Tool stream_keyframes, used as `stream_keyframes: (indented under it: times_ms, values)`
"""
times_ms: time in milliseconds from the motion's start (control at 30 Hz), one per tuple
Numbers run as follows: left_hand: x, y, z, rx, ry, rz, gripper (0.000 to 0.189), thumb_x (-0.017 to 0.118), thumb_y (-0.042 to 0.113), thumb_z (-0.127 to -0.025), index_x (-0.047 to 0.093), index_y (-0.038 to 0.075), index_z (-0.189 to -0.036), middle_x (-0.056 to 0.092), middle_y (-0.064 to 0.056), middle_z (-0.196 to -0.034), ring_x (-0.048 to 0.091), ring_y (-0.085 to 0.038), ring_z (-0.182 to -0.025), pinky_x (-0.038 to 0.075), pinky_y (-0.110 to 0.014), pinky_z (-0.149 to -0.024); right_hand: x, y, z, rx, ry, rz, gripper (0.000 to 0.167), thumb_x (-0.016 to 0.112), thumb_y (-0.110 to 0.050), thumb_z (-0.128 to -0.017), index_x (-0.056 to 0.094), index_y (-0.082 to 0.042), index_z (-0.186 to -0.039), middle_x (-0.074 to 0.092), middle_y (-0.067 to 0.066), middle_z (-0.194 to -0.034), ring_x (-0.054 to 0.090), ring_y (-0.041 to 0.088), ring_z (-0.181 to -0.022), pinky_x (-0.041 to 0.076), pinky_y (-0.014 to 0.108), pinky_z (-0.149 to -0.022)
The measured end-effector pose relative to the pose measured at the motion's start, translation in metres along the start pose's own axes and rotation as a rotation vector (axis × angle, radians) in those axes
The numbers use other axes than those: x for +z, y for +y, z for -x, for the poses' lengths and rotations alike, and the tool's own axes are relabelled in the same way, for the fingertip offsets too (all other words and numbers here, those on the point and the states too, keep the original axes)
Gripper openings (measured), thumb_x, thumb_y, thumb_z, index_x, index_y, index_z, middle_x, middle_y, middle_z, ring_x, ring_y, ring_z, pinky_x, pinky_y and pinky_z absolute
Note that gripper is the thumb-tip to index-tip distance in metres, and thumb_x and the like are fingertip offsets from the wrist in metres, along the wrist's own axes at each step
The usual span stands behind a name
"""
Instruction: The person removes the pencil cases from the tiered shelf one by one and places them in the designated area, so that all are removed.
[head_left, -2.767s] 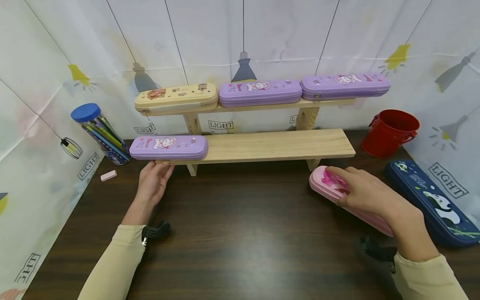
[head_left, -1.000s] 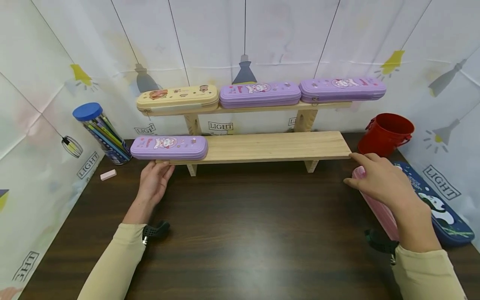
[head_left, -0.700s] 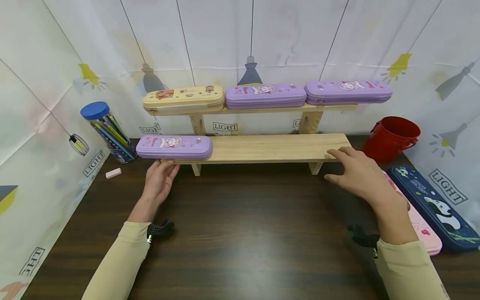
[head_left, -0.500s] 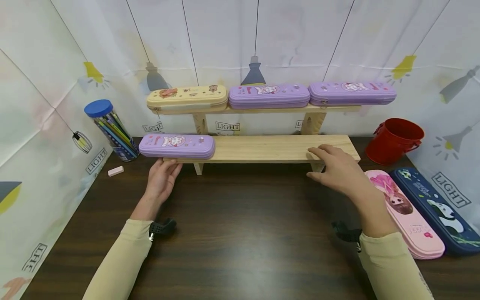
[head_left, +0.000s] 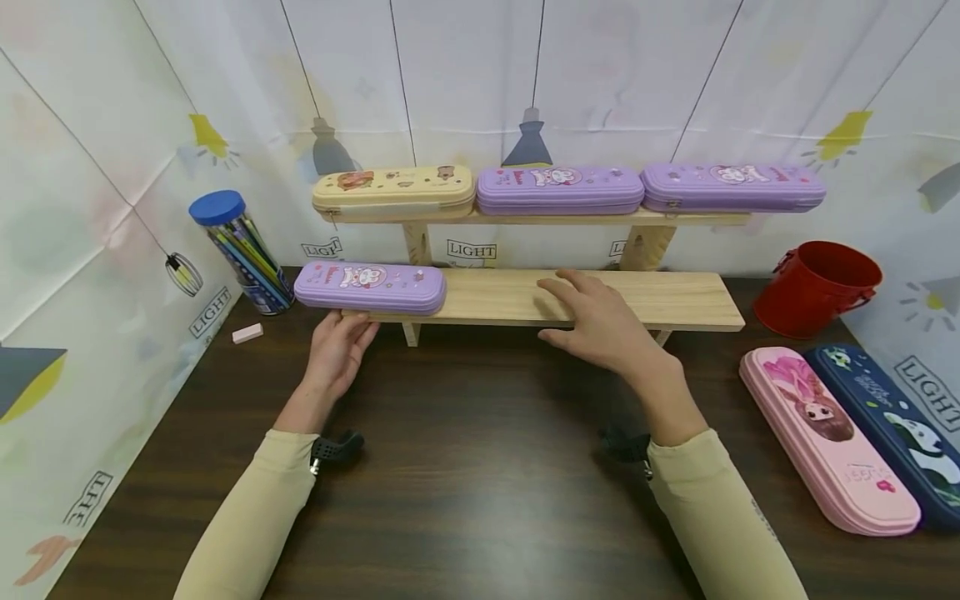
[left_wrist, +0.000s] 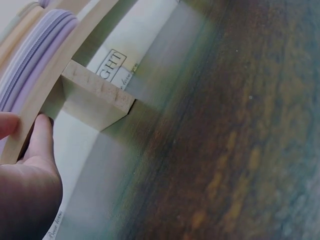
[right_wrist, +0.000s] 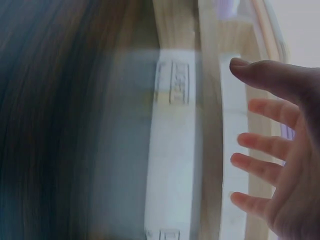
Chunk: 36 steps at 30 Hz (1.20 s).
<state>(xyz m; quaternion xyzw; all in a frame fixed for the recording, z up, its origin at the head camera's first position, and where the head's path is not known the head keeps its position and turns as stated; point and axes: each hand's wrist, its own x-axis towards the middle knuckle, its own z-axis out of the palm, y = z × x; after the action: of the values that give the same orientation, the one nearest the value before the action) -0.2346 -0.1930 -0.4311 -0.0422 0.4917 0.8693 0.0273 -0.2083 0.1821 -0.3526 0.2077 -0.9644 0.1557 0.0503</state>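
Observation:
A two-tier wooden shelf (head_left: 517,297) stands on the dark table. My left hand (head_left: 337,354) grips the lower board's front edge at its left end, just below a purple pencil case (head_left: 375,287) lying on that board. In the left wrist view, digits of the left hand (left_wrist: 30,190) lie on both sides of the board. My right hand (head_left: 600,325) hovers at the front edge of the lower board, fingers spread and holding nothing; the right wrist view shows the right hand (right_wrist: 295,165) apart from the wood. A pink pencil case (head_left: 832,442) lies on the table at right.
On the upper board sit a yellow pencil case (head_left: 393,193) and two purple ones (head_left: 558,192). A navy panda case (head_left: 892,425) lies beside the pink one. A red bucket (head_left: 817,287), a blue-lidded pencil tub (head_left: 243,254) and a white eraser-like block (head_left: 247,333) stand around the shelf.
My right hand first moved the pink pencil case right, against the navy one, and let go. It then travelled left along the lower board. The left hand kept its hold.

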Motion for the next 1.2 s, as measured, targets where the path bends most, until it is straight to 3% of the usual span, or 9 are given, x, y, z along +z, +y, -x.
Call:
stream_keyframes:
  times_ms: [233, 667, 967, 1200]
  values:
    - [0.002, 0.001, -0.001, 0.02, -0.016, -0.024, 0.044, 0.04, -0.005, -0.102, 0.034, 0.006, -0.144, 0.05, -0.008, -0.14, 0.052, -0.016, -0.132, 0.047, -0.026, -0.111, 0.014, -0.028, -0.026, -0.056, -0.003, -0.042, 0.076, 0.077, -0.043, -0.084, 0.045, -0.02, -0.149, 0.043, 0.016, -0.152, 0.043, 0.04, -0.139, 0.035, 0.06, -0.116]
    - [0.0, -0.001, -0.004, 0.043, -0.001, 0.014, 0.039, 0.044, -0.005, -0.1, 0.038, 0.004, -0.137, 0.049, -0.012, -0.143, 0.048, -0.021, -0.137, 0.048, -0.027, -0.11, 0.038, -0.086, -0.088, -0.243, 0.061, -0.112, 0.074, 0.077, -0.044, -0.083, 0.049, -0.021, -0.147, 0.05, 0.012, -0.147, 0.049, 0.033, -0.134, 0.041, 0.052, -0.114]
    - [-0.004, -0.005, -0.001, 0.032, -0.02, 0.038, 0.051, 0.042, -0.006, -0.101, 0.029, 0.001, -0.15, 0.043, -0.015, -0.149, 0.044, -0.023, -0.141, 0.048, -0.026, -0.11, 0.061, -0.122, -0.111, -0.226, 0.027, -0.05, 0.072, 0.072, -0.048, -0.085, 0.044, -0.033, -0.15, 0.045, 0.008, -0.153, 0.042, 0.034, -0.141, 0.031, 0.059, -0.12]
    - [-0.007, -0.001, -0.002, 0.034, -0.044, 0.031, 0.052, 0.042, -0.006, -0.101, 0.028, -0.001, -0.15, 0.039, -0.019, -0.154, 0.041, -0.024, -0.143, 0.048, -0.025, -0.11, 0.074, -0.134, -0.123, -0.229, -0.01, -0.06, 0.067, 0.069, -0.047, -0.089, 0.044, -0.034, -0.15, 0.038, 0.008, -0.159, 0.034, 0.031, -0.147, 0.024, 0.062, -0.122]
